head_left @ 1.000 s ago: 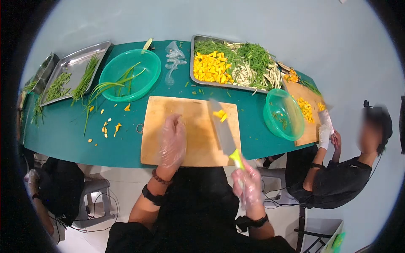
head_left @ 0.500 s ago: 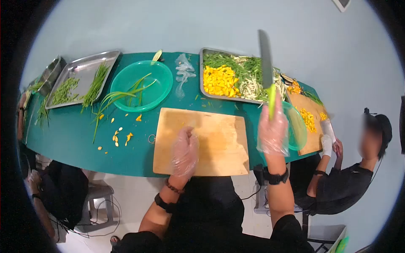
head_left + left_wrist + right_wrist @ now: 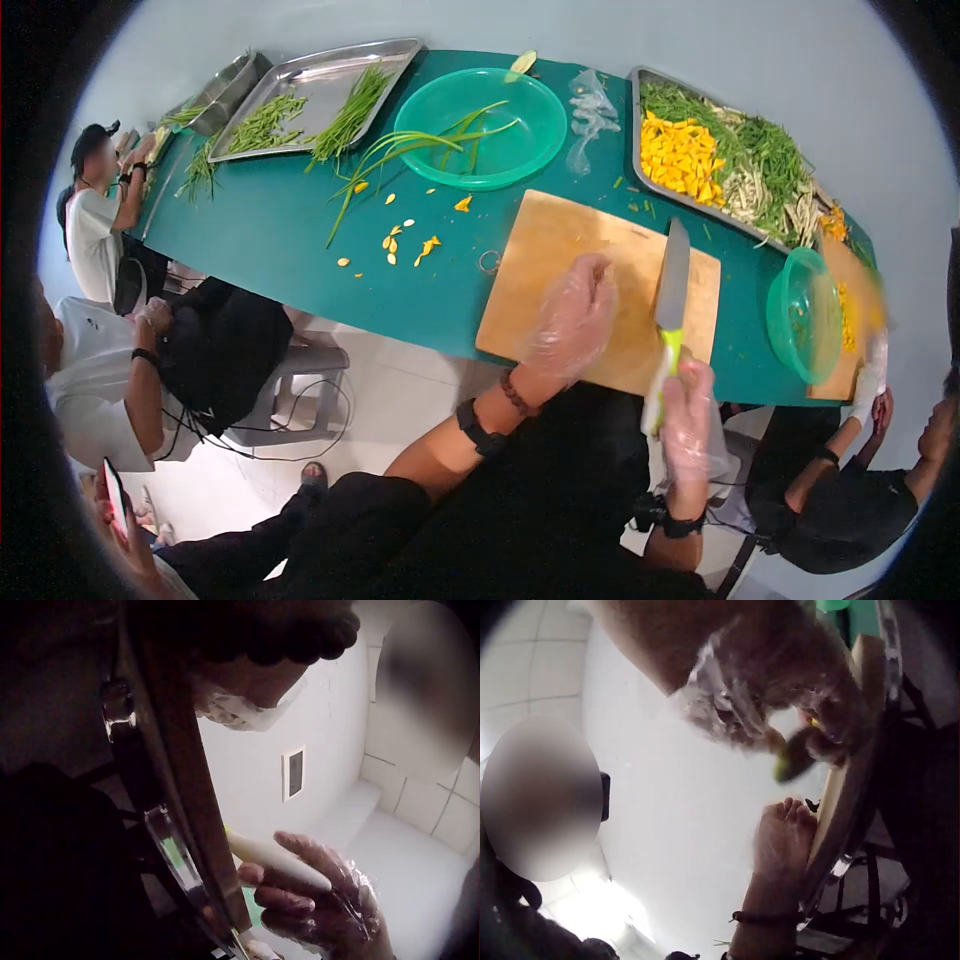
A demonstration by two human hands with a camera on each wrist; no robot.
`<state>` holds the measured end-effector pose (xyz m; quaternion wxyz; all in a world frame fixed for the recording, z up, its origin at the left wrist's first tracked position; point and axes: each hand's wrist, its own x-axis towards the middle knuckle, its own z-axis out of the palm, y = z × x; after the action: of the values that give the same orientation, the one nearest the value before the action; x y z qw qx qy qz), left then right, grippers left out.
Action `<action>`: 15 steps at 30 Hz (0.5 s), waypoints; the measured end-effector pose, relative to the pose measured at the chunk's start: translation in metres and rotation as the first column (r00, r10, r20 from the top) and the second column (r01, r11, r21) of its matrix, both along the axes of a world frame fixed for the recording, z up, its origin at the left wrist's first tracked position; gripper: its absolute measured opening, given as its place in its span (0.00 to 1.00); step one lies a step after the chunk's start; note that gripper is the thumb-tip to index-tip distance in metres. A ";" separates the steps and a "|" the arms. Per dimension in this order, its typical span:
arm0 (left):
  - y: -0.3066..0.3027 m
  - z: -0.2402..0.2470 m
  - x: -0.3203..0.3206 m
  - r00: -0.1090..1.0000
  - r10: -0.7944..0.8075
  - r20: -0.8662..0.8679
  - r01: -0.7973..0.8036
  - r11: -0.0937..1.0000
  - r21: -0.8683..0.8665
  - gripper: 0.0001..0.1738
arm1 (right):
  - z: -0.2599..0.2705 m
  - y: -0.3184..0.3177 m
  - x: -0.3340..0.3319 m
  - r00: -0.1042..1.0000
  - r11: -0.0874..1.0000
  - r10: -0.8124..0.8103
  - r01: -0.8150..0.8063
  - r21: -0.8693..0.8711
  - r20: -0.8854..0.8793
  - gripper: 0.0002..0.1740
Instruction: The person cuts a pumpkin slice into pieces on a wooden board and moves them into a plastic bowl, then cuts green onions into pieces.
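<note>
My left hand [image 3: 575,315], in a clear plastic glove, rests over the middle of the wooden cutting board [image 3: 545,235], its fingers loosely bent with nothing seen in them. In the right wrist view the fingertips of this left hand [image 3: 786,832] show beside the board's edge. My gloved right hand [image 3: 688,410] grips a kitchen knife [image 3: 674,285] by its pale green and white handle. The blade points away from me over the board's right part, with no pieces on it. From the left wrist camera, the handle [image 3: 281,862] lies across the right hand's fingers.
Behind the board stand a green bowl [image 3: 410,120] with long green stalks, a crumpled plastic bag [image 3: 590,120] and a tray [image 3: 637,150] of cut vegetables. Seeds [image 3: 392,242] lie to the left. A second green bowl [image 3: 775,320] and a person cutting are at the right.
The knife carried yellow pieces, rose toward the back right, and is now low over the board without them. My left hand stays on the board. The head view has swung left.
</note>
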<state>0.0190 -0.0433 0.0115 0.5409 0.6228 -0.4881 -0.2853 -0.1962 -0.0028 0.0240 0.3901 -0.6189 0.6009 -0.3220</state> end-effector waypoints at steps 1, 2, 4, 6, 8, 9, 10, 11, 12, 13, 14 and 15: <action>-0.001 -0.004 -0.003 0.999 0.021 -0.047 -0.022 0.999 -0.027 0.16 | 0.003 -0.003 0.001 0.946 0.978 0.128 -0.170 -0.120 -0.297 0.18; -0.003 -0.012 -0.006 0.995 0.036 -0.093 -0.041 0.998 -0.054 0.17 | 0.012 -0.005 0.006 0.944 0.975 0.165 -0.200 -0.095 -0.286 0.16; -0.005 -0.019 -0.008 0.989 0.046 -0.138 -0.054 0.997 -0.051 0.17 | 0.048 -0.007 0.013 0.938 0.969 0.222 -0.242 -0.044 -0.265 0.12; -0.007 -0.021 -0.008 0.989 0.042 -0.141 -0.041 0.999 0.012 0.18 | 0.098 0.005 0.034 0.975 0.956 0.209 -0.219 -0.197 -0.070 0.09; 0.000 -0.002 -0.007 0.998 0.020 -0.067 -0.015 0.997 0.080 0.18 | 0.146 0.015 0.036 0.874 0.789 0.392 -0.480 -0.384 -0.288 0.07; 0.001 0.006 -0.004 1.000 0.009 -0.028 -0.006 0.995 0.101 0.18 | 0.166 0.021 0.038 0.818 0.709 0.455 -0.572 -0.412 -0.352 0.05; 0.001 0.002 -0.001 1.000 0.000 0.021 -0.002 0.998 0.070 0.18 | 0.182 0.029 0.046 0.799 0.713 0.510 -0.599 -0.364 -0.317 0.04; 0.000 -0.006 0.000 0.998 -0.005 0.062 0.003 0.999 0.033 0.17 | 0.189 0.029 0.052 0.770 0.687 0.548 -0.637 -0.350 -0.326 0.05; -0.001 -0.011 0.000 0.995 -0.001 0.100 0.002 1.000 -0.010 0.16 | 0.188 0.026 0.055 0.753 0.659 0.569 -0.658 -0.364 -0.331 0.05; 0.000 -0.010 0.000 0.998 -0.003 0.070 0.002 1.000 0.020 0.16 | 0.183 0.022 0.057 0.736 0.632 0.588 -0.677 -0.377 -0.336 0.06; 0.002 -0.008 0.000 0.999 0.005 0.038 -0.007 0.999 0.050 0.15 | 0.181 0.017 0.054 0.732 0.617 0.593 -0.681 -0.394 -0.336 0.06; -0.003 -0.007 -0.005 1.000 0.024 0.004 -0.024 0.997 0.071 0.15 | 0.179 0.016 0.052 0.728 0.606 0.596 -0.684 -0.405 -0.338 0.07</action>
<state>0.0142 -0.0462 0.0042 0.5209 0.6480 -0.4710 -0.2949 -0.1446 0.0133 0.2034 0.2512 -0.8968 0.2629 -0.2520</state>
